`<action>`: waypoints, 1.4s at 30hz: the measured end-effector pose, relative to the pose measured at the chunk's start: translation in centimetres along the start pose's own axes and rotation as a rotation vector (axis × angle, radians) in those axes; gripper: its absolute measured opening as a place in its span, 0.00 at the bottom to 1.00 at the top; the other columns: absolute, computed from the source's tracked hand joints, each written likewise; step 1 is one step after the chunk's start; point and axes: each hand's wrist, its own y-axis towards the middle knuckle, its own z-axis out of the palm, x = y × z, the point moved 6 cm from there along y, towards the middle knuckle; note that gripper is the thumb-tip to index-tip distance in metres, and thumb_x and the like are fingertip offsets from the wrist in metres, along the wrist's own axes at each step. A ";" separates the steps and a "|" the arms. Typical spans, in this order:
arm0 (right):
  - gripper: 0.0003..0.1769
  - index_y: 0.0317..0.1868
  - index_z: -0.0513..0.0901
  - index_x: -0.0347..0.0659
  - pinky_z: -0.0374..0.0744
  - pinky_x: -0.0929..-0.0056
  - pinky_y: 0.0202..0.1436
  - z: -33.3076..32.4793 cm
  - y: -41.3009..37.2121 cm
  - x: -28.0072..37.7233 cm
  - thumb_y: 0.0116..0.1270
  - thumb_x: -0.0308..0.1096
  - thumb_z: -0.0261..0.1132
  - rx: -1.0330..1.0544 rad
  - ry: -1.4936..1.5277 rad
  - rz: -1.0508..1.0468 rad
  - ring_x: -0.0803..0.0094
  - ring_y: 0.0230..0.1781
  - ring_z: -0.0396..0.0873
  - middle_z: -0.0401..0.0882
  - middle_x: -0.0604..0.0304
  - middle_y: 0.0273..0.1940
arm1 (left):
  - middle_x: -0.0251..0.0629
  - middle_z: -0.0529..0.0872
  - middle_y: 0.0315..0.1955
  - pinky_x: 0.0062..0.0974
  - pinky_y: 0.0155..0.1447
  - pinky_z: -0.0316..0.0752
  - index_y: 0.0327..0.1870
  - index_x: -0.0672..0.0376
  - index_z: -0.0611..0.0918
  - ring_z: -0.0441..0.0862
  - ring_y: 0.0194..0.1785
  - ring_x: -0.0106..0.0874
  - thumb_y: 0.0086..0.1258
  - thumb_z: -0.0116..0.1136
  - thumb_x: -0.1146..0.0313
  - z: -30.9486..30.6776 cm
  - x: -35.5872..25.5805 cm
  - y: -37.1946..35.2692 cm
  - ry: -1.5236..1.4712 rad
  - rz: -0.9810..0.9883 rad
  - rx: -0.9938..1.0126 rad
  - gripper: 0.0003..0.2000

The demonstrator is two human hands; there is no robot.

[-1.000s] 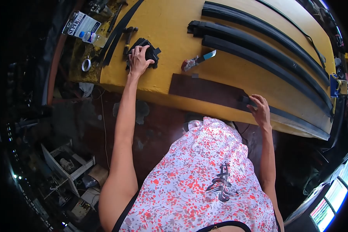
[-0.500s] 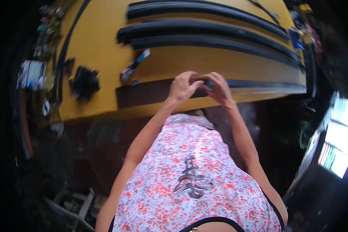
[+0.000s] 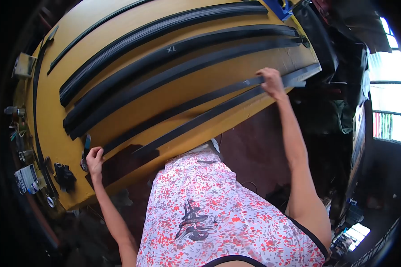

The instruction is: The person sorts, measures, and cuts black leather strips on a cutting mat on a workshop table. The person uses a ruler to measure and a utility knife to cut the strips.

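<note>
Well apart, the right hand (image 3: 272, 82) grips a long thin black rubber strip (image 3: 187, 106) on the yellow desk (image 3: 187, 87); the left hand (image 3: 95, 158) touches a dark brown sheet (image 3: 120, 167), grip unclear.

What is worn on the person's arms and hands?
Nothing: left hand and right hand are gloveless; left arm and right arm are bare. The top is white with red and grey speckles, black trim and a black brush-like mark.

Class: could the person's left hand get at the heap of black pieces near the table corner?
Probably yes: the left hand rests on the yellow table close beside the heap of black pieces, and nothing tall stands between them.
</note>
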 end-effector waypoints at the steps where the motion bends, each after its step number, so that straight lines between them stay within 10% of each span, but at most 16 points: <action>1: 0.18 0.40 0.85 0.45 0.78 0.58 0.52 -0.6 -0.3 -5.3 0.45 0.20 0.67 -0.022 -0.053 0.035 0.53 0.45 0.82 0.83 0.55 0.38 | 0.26 0.80 0.29 0.14 0.27 0.66 0.44 0.61 0.83 0.74 0.25 0.16 0.73 0.62 0.69 -0.9 0.6 0.1 0.049 -0.015 -0.053 0.06; 9: 0.17 0.47 0.85 0.42 0.75 0.60 0.58 -7.7 -0.4 -28.0 0.62 0.23 0.54 -0.032 -0.115 0.136 0.52 0.51 0.82 0.86 0.51 0.45 | 0.29 0.82 0.28 0.19 0.31 0.72 0.42 0.63 0.84 0.75 0.26 0.19 0.72 0.61 0.71 -2.5 1.1 -0.4 0.294 -0.086 -0.221 0.06; 18: 0.27 0.61 0.78 0.45 0.59 0.52 0.77 -3.0 2.1 -34.3 0.62 0.18 0.52 0.221 -0.450 0.103 0.60 0.66 0.72 0.79 0.57 0.60 | 0.34 0.84 0.26 0.26 0.35 0.75 0.40 0.63 0.85 0.79 0.28 0.25 0.66 0.65 0.69 -3.2 -0.1 0.4 0.506 -0.056 -0.292 0.07; 22: 0.33 0.67 0.74 0.45 0.61 0.49 0.76 -0.9 1.4 -30.7 0.60 0.18 0.61 0.265 -0.349 0.059 0.53 0.70 0.68 0.74 0.49 0.65 | 0.39 0.87 0.47 0.39 0.59 0.75 0.50 0.54 0.86 0.82 0.54 0.43 0.68 0.62 0.64 4.1 -10.5 -3.8 1.130 0.165 -0.558 0.12; 25: 0.21 0.59 0.81 0.39 0.72 0.58 0.66 -0.2 0.6 -24.5 0.63 0.25 0.66 0.499 0.308 0.159 0.50 0.60 0.76 0.80 0.48 0.55 | 0.46 0.87 0.43 0.35 0.54 0.77 0.44 0.61 0.88 0.85 0.48 0.41 0.70 0.61 0.66 18.0 -19.1 -8.2 0.536 0.232 -0.136 0.09; 28: 0.20 0.55 0.83 0.37 0.74 0.59 0.62 -1.5 -0.3 -14.6 0.63 0.31 0.71 0.570 0.279 -0.048 0.50 0.56 0.77 0.80 0.49 0.53 | 0.43 0.86 0.48 0.36 0.60 0.74 0.49 0.59 0.87 0.81 0.55 0.43 0.66 0.67 0.64 27.1 -17.4 -10.5 0.675 0.450 0.221 0.14; 42: 0.26 0.50 0.76 0.35 0.73 0.57 0.58 0.7 -0.9 -13.3 0.52 0.27 0.75 0.628 0.339 -0.144 0.48 0.51 0.74 0.75 0.50 0.46 | 0.41 0.80 0.49 0.41 0.61 0.67 0.54 0.58 0.80 0.76 0.54 0.43 0.62 0.69 0.64 30.1 -14.9 -11.3 0.821 0.353 0.254 0.20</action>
